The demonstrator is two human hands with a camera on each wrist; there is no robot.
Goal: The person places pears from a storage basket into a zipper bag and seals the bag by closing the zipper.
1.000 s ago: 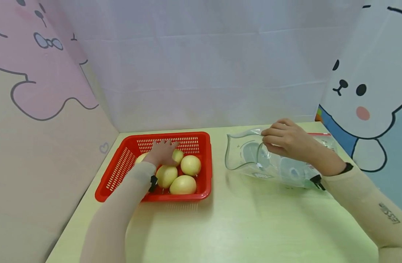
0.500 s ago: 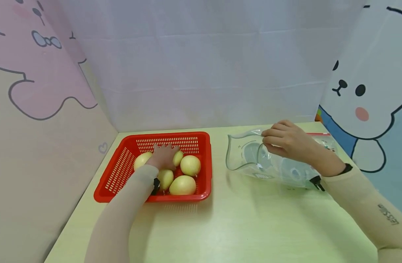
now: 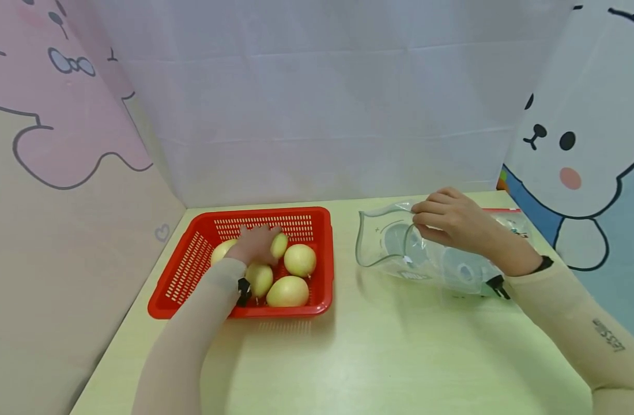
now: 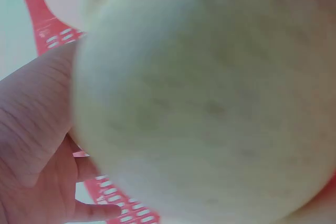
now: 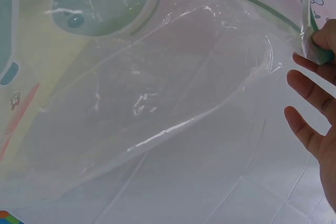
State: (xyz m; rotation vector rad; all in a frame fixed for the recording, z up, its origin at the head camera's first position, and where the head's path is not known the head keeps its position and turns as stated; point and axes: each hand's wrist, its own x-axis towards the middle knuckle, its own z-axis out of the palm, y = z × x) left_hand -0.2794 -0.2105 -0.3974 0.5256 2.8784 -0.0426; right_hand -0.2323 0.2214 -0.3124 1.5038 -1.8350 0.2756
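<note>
In the head view, my left hand (image 3: 255, 245) reaches into the red basket (image 3: 324, 311), thumb and fingers around a pale yellow pear (image 3: 279, 245). More pears, such as the round one (image 3: 299, 260) and the front one (image 3: 288, 291), lie around it. A large pear (image 4: 210, 108) fills most of the left wrist view and hides much of that hand. My right hand (image 3: 444, 223) pinches the mouth edge of a clear plastic zip bag (image 3: 384, 265) between thumb and index finger. The other right fingers (image 5: 310, 90) are spread apart in the right wrist view. The bag's mouth gapes toward the basket.
Both basket and bag rest on a pale wooden table (image 3: 369, 357). A white cloth wall (image 3: 317, 115) stands behind, with cartoon-printed panels at either side. The bag's red-edged end (image 3: 501, 211) lies toward the right table edge.
My left hand shifted right over the pears, uncovering the left one, then drew back slightly with its thumb and fingers around one pear. My right hand and the bag stay nearly still.
</note>
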